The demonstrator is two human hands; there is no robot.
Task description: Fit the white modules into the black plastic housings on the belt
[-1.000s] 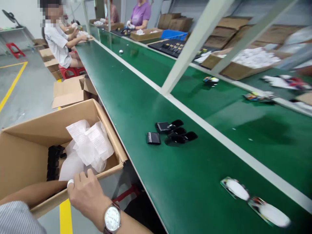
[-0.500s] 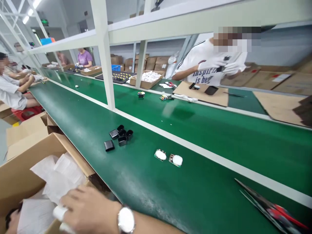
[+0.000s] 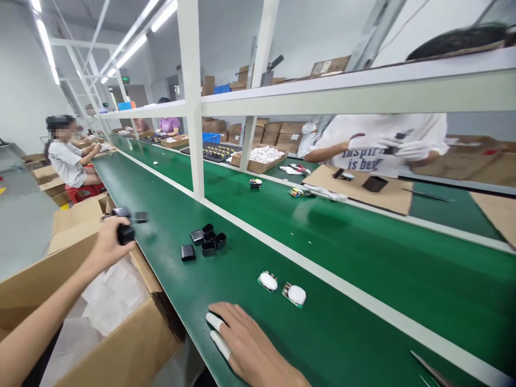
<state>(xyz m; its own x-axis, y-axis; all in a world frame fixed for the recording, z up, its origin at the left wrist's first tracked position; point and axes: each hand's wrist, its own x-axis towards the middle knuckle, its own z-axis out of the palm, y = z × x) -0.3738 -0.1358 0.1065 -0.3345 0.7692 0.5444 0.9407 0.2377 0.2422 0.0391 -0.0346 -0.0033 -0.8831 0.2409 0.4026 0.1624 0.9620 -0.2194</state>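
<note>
At ten o'clock, the left hand (image 3: 108, 239) grasps glossy black cases (image 3: 126, 234) near an open cardboard box (image 3: 121, 344) of crumpled white wrapping (image 3: 115, 293). The right hand (image 3: 248, 344), released, lies by the smooth green tabletop's (image 3: 346, 322) edge. Loose cases (image 3: 208, 248) sit at eleven, before a pale post (image 3: 191, 97); oval-topped boards (image 3: 296, 295), twelve.

Bench (image 3: 342, 333): pale strip (image 3: 282, 247) divides green top
Near side: black cases (image 3: 208, 249), two white-topped boards (image 3: 268, 281), pointed metal tool (image 3: 429, 368) lie
Far side: small assemblies (image 3: 255, 184) sit
</note>
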